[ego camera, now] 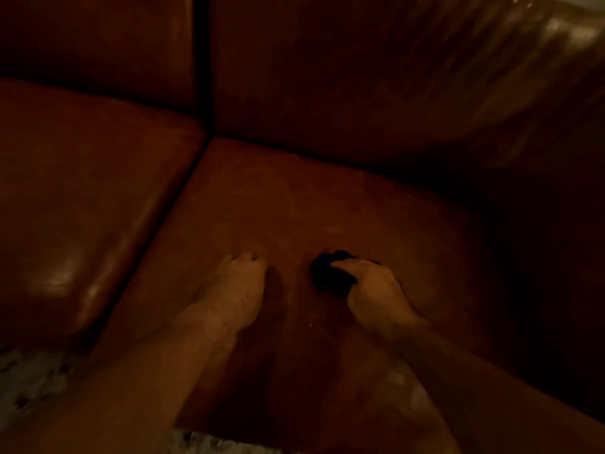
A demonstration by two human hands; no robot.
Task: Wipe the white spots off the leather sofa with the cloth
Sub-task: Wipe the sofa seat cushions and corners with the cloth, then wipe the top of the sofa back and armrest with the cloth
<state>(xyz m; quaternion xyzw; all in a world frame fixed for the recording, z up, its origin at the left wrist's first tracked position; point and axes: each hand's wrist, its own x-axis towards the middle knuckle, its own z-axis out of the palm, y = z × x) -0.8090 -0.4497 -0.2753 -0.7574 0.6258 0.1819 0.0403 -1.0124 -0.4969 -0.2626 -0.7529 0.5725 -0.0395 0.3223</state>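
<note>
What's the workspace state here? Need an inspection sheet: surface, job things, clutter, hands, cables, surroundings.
Surface: brown leather sofa seat cushion, dimly lit; the neighbouring left seat cushion shows glossy reflections.
Job's things: dark crumpled cloth lies on the seat cushion; a pale whitish smear sits near the cushion's front. Finer spots are too dim to make out.
Clutter: nothing seen.
Hands: right hand grips the cloth against the seat; left hand rests on the seat beside it, fingers curled, holding nothing.
Cables: nothing seen.
Surroundings: brown leather back cushions behind; pale patterned rug at lower left.
</note>
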